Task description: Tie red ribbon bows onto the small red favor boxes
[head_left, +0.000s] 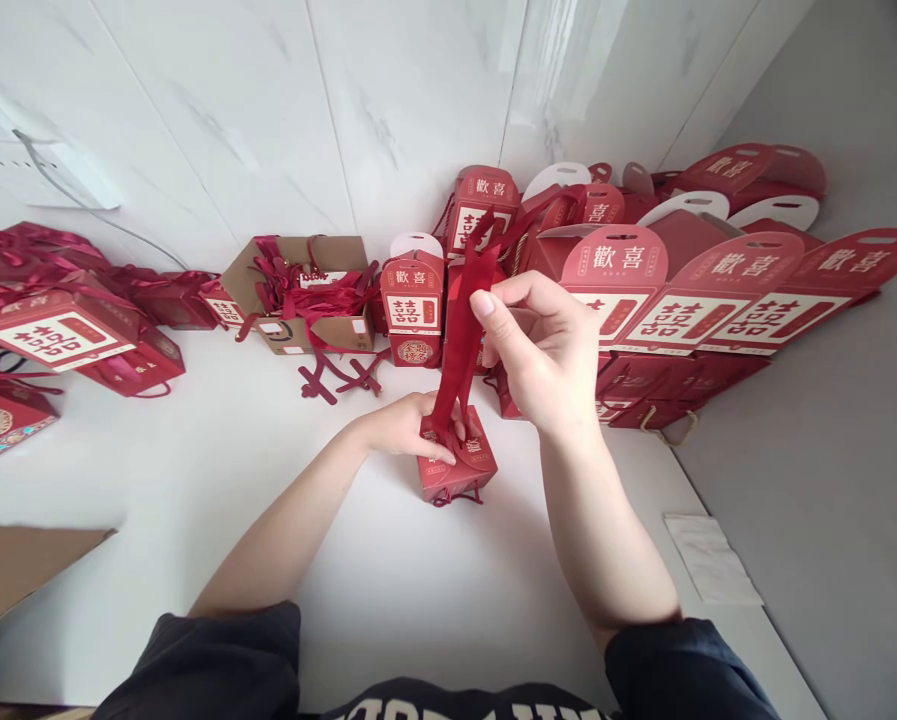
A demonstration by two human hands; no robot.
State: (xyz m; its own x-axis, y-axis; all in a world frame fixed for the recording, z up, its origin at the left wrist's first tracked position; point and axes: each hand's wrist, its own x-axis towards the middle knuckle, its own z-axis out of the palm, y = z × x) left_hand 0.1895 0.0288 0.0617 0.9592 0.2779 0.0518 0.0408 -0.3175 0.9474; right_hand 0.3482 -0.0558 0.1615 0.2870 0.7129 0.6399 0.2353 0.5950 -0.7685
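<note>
A small red gift box [459,470] stands on the white table [388,570] in front of me. My left hand [407,425] rests on the box's top and holds it down, fingers pressed where the ribbon meets it. A dark red ribbon [463,335] rises straight up from the box. My right hand [542,350] pinches the ribbon's upper end between thumb and fingers, pulling it taut above the box.
A brown carton [305,285] full of red ribbons sits at the back. Several red gift boxes and folded red bags [725,300] crowd the back and right. More red boxes [58,335] lie at the left. A cardboard sheet [20,565] juts in at the left edge.
</note>
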